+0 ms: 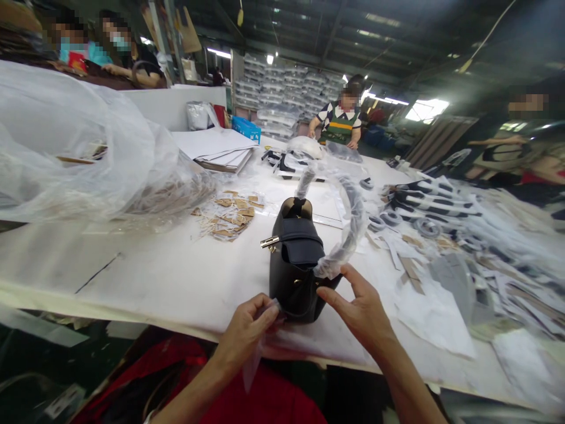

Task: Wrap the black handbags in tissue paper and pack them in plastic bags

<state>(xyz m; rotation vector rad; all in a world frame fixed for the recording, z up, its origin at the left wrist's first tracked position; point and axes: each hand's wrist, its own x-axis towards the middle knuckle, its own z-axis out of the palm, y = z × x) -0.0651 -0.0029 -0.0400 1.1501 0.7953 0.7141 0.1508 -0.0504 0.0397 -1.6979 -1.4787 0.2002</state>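
Note:
A black handbag (298, 282) stands upright near the front edge of the white table (176, 277), with a gold-coloured clasp (270, 242) on its flap. Its arched handle (355, 206) is wrapped in clear plastic. My left hand (249, 330) is beside the bag's lower left corner, thumb and fingers pinched on a strip of clear plastic film (252, 368) that hangs below the table edge. At the bag's right side, my right hand (362, 309) has its thumb on the near face and its index finger around the corner, gripping it.
Paper tags with strings (232, 215) lie left of the bag. Clear plastic bags (88, 147) are heaped further left, near stacked white sheets (216, 144). Wrapped straps (432, 200) and scraps crowd the right. A person (342, 121) works across the table; others are at both sides.

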